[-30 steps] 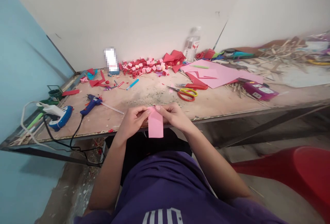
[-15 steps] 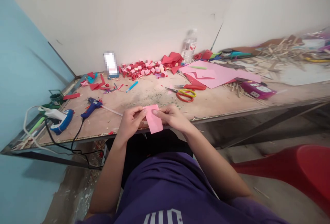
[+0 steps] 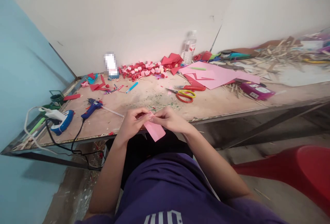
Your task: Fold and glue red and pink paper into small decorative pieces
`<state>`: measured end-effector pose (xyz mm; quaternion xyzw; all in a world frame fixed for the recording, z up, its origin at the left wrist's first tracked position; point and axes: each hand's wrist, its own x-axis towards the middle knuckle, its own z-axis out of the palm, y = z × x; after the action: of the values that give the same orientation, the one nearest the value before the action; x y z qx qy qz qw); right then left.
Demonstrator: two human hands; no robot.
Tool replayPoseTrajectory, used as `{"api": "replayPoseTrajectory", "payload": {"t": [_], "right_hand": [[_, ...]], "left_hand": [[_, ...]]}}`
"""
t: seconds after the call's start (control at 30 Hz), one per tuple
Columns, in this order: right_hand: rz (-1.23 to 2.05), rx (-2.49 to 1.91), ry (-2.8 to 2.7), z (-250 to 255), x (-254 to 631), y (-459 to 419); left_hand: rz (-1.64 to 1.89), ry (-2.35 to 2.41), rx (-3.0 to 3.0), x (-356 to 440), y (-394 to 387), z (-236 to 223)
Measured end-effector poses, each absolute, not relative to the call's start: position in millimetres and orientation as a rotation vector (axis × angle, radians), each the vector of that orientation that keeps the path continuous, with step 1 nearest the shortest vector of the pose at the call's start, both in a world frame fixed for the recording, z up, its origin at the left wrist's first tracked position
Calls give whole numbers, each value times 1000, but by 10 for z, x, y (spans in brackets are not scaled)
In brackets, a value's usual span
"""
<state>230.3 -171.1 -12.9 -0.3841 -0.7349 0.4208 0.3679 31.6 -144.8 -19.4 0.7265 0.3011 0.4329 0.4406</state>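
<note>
A small piece of pink paper (image 3: pixel 155 131) is pinched at its upper end between both hands, over the table's front edge. My left hand (image 3: pixel 135 122) is closed on it from the left, thumb on top. From the right, my right hand (image 3: pixel 171 119) grips the same end, its fingertips meeting those of the left. The paper's lower part hangs down toward my lap; its top edge is mostly hidden by the fingers. Beyond my hands lie scissors (image 3: pixel 184 95) with red and yellow handles and a red-handled cutter (image 3: pixel 194 88).
A blue glue gun (image 3: pixel 91 109) and a blue power strip (image 3: pixel 63 122) with cables lie left. Small red and pink paper pieces (image 3: pixel 141 70) are heaped at the back, near a plastic bottle (image 3: pixel 189 48). Pink sheets (image 3: pixel 219 74) and a purple box (image 3: pixel 257 90) are right; a red stool (image 3: pixel 309 169) stands below.
Both hands have drawn together at the paper's upper end, which their fingers now cover. The paper has dropped slightly and tilted, its lower end swinging right.
</note>
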Motion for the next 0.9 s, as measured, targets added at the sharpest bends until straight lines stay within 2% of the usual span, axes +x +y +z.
{"api": "replayPoseTrajectory", "payload": {"t": [0.17, 0.47, 0.73, 0.9], "right_hand": [[1091, -1020, -1857, -125, 2279, -1702], [1313, -1010, -1657, -165, 2260, -1703], [1406, -971, -1385, -192, 2339, -1669], [1116, -1032, -1421, -170, 2303, -1674]], "left_hand": [[1403, 909, 1706, 325, -1421, -280], [1842, 1092, 1590, 342, -1422, -347], [2023, 1155, 1400, 337, -1379, -367], [1866, 997, 1343, 356, -1335, -348]]}}
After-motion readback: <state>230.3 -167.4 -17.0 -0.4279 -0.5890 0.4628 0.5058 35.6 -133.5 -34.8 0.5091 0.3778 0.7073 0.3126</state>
